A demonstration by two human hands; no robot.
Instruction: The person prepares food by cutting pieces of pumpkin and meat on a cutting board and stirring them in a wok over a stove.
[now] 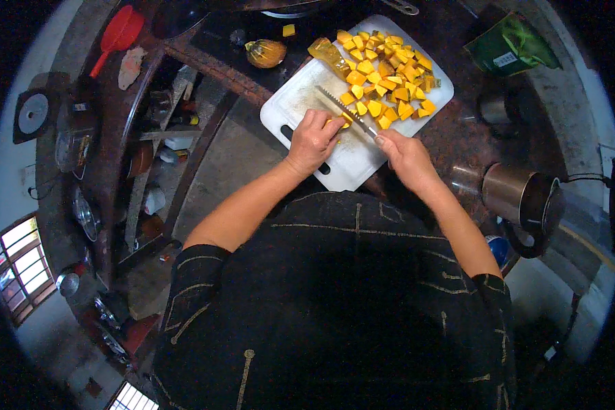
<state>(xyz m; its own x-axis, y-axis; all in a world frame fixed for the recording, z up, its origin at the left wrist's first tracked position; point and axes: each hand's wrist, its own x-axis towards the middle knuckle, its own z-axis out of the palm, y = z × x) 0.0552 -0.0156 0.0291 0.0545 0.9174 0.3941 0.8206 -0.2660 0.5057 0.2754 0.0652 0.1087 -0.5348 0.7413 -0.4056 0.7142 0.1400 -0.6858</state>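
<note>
My right hand [407,158] grips the handle of a serrated knife [342,108], its blade slanting up and left over the white cutting board [300,100]. With bent fingers my left hand [313,139] holds a small piece of yellow-orange squash [346,120] against the board, right beside the blade. Many cut squash cubes [389,82] are spread over the board's far right side. A larger squash wedge [329,57], skin side up, lies at the board's upper left edge.
Left of the board sit a squash end [265,53] and a loose squash chunk [288,31]. A red strainer [120,29] lies farther left, above open shelves [169,136]. To the right are an electric kettle [512,197], a dark cup [497,108] and a green bag [512,46].
</note>
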